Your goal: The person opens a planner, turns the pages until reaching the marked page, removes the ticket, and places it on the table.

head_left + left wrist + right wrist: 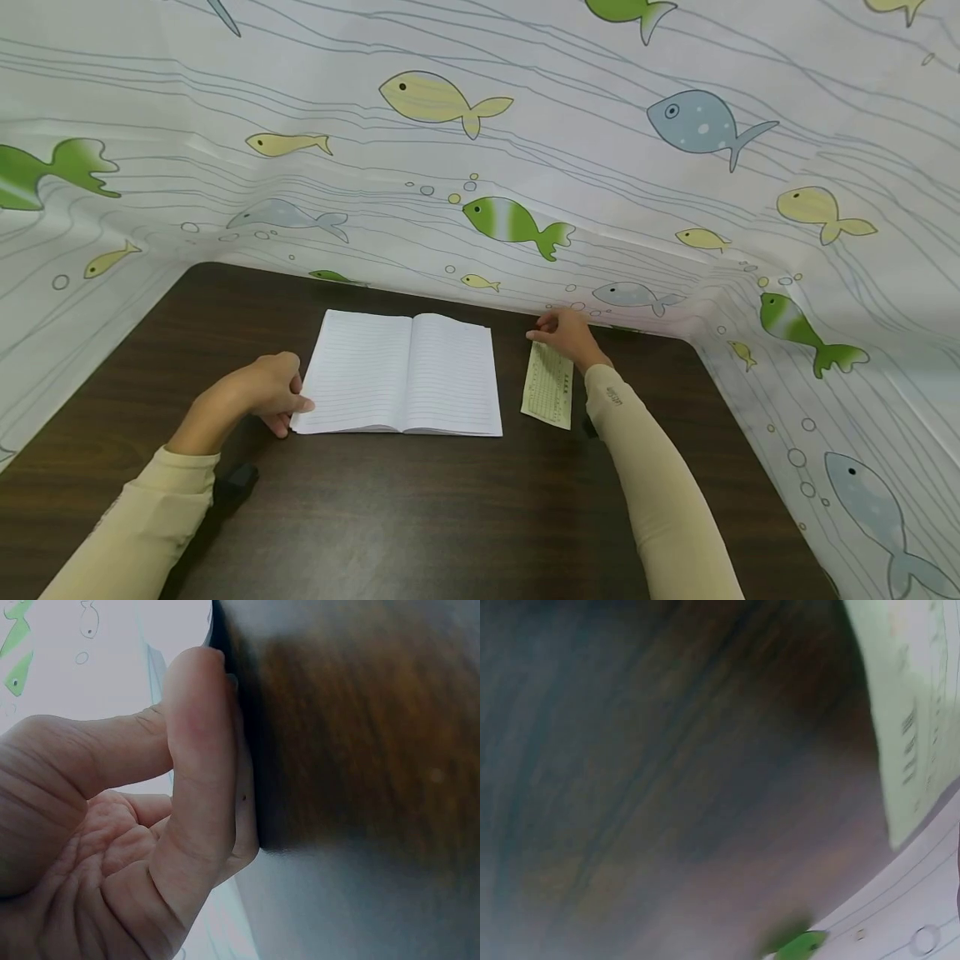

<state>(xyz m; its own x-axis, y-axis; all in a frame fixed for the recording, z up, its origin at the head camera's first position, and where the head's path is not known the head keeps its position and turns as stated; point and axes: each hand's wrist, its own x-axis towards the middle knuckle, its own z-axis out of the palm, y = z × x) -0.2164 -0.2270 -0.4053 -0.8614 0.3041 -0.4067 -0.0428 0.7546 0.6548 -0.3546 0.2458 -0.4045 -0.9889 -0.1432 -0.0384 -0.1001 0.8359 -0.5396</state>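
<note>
An open notebook point(450, 379) with lined white pages lies on the dark table. At its lower left corner, my left hand point(262, 387) pinches the page edge, thumb on top and fingers beside and below. The left wrist view shows this left hand point(135, 817) close up, its fingers bent near the tabletop. To the notebook's right is a pale yellow-green printed slip of paper point(550, 387). My right hand point(567, 336) holds the slip near its far edge, covering that end. In the right wrist view the slip point(911, 742) shows, while the hand is nearly out of frame.
The dark wood table point(390, 517) meets a white fish-print sheet point(592, 167) at the back and sides. A small black object point(236, 482) is by the left wrist, and another dark piece point(590, 427) shows beside the right sleeve.
</note>
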